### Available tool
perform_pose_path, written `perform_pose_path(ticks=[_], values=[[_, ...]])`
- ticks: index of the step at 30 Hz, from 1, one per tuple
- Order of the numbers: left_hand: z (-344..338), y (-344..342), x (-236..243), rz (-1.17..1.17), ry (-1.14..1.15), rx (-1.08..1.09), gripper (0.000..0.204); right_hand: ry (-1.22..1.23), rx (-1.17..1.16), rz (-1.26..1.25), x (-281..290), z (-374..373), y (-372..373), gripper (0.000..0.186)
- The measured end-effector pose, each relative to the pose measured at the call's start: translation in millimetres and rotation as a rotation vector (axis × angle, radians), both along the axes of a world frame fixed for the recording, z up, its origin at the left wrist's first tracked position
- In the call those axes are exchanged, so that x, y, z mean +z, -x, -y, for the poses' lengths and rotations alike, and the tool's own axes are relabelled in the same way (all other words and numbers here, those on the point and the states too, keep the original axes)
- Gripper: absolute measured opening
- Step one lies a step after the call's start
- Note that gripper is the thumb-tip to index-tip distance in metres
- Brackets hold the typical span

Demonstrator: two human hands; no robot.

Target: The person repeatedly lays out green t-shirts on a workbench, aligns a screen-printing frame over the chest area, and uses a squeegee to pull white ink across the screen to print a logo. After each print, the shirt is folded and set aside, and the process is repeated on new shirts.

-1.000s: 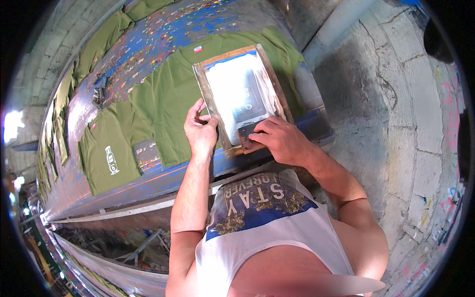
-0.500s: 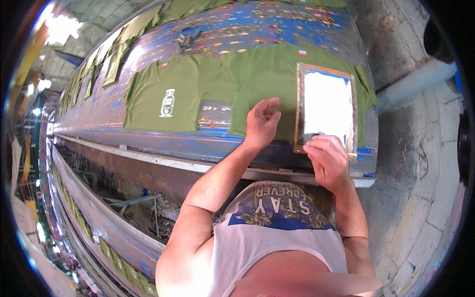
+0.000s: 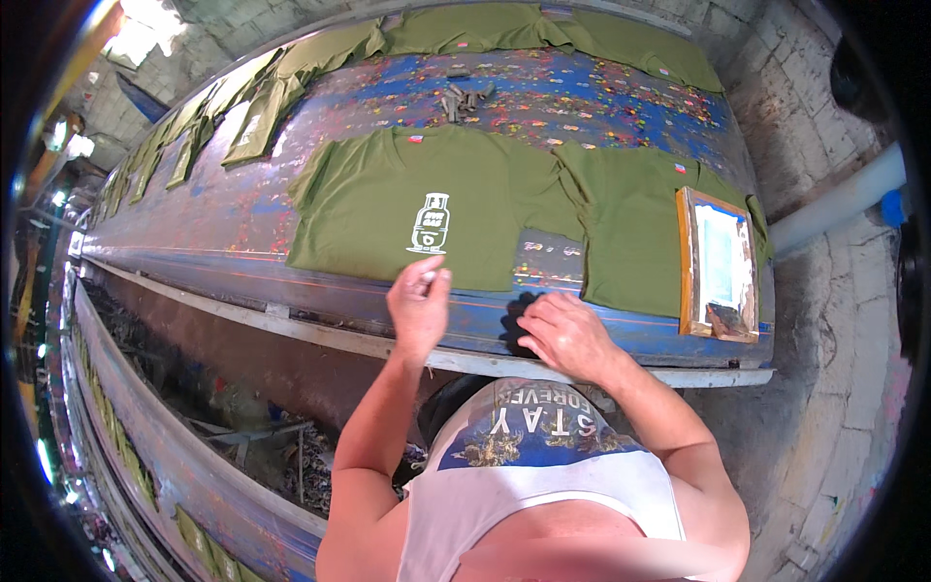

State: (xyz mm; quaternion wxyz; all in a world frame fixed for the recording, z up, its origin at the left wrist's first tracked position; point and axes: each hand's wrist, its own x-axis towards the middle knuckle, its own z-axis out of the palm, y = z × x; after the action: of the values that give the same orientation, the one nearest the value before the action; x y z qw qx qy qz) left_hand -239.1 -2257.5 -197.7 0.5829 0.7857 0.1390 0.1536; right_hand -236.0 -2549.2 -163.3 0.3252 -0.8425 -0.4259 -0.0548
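Observation:
A green T-shirt (image 3: pixel 349 209) with a white gas-cylinder print (image 3: pixel 431 225) lies flat before me. My left hand (image 3: pixel 420 308) hovers by the shirt's near hem, just below the print, its fingers loosely bent with nothing visible in them. Over the table's near edge, right of that shirt, my right hand (image 3: pixel 570 335) hangs with bent fingers and its thumb apart. A second green T-shirt (image 3: pixel 626 242) lies to the right. On it rests a wooden-framed printing screen (image 3: pixel 687 262) with white ink. A dark brown flat piece (image 3: pixel 727 322) sits inside the frame's near end.
The long table (image 3: pixel 223 218) is spotted with coloured paint and bits. Several more green shirts (image 3: pixel 465 27) lie along its far side, near a small pile of grey pieces (image 3: pixel 464 101). A pale rail (image 3: pixel 504 365) runs along the near edge. A block wall (image 3: pixel 834 320) stands right.
My right hand has left the screen and moved left, toward the printed shirt. My left hand has also shifted left, to below the print. The view has turned, so the table appears further right.

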Motion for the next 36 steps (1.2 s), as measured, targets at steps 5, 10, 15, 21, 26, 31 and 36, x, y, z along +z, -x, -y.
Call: perform_pose_path(ticks=[5, 10, 15, 21, 26, 31, 36], values=[[-110, 7, 11, -0.058, -0.369, -0.045, 0.034, 0.258, -0.111, 0.153, -33, -59, -21, 0.029], [-159, -4, 26, -0.076, -0.779, -0.290, 0.056, 0.447, -0.099, 0.160, -37, -75, -40, 0.016], [-171, -19, 29, 0.040, -0.933, -0.425, 0.061, 0.249, -0.163, 0.162, -6, -84, -69, 0.017], [-188, -46, 26, -0.024, -1.012, -0.450, 0.045, -0.018, -0.188, 0.168, 38, -83, -82, 0.020], [-191, -99, 45, 0.260, -0.977, -0.378, 0.034, 0.069, -0.063, 0.181, 47, -77, -71, 0.040], [-147, -138, 101, 0.289, -0.668, -0.346, 0.043, 0.143, -0.006, 0.068, 46, -82, -47, 0.046], [-79, -150, 155, 0.096, -0.016, -0.351, 0.042, 0.119, -0.186, 0.066, 38, -96, -32, 0.027]])
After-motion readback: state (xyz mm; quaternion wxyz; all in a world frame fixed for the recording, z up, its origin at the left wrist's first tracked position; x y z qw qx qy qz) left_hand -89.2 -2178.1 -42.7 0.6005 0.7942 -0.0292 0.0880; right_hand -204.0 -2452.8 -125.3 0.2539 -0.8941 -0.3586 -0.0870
